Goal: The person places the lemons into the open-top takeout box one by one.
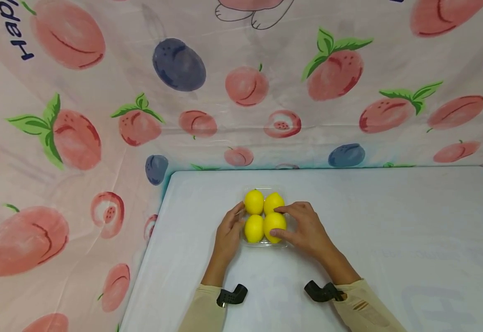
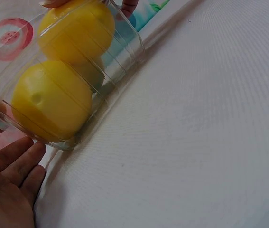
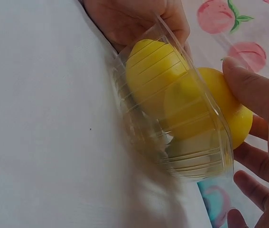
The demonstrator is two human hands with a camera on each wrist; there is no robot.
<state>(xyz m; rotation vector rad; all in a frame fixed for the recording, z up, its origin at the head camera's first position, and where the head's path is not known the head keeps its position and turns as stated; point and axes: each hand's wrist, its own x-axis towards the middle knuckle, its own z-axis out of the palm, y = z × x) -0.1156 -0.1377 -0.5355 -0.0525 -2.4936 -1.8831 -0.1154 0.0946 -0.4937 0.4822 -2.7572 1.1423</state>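
A clear plastic container (image 1: 265, 245) stands on the white table with several yellow lemons in it, set in two rows. My left hand (image 1: 227, 234) is at the container's left side, its fingers fairly straight against the clear wall (image 2: 77, 142). With thumb and fingers, my right hand (image 1: 309, 229) holds the near right lemon (image 1: 275, 223). In the right wrist view the thumb (image 3: 248, 85) lies on that lemon (image 3: 210, 104), which stands up past the container's rim, and fingers reach behind it. The far right lemon (image 1: 273, 201) sits right by the right index fingertip.
A white cloth covers the table (image 1: 391, 230), which extends far to the right of the container. Behind and to the left hangs a pale curtain (image 1: 208, 27) printed with peaches and blue fruit. Black wrist cameras (image 1: 232, 295) sit on both sleeves.
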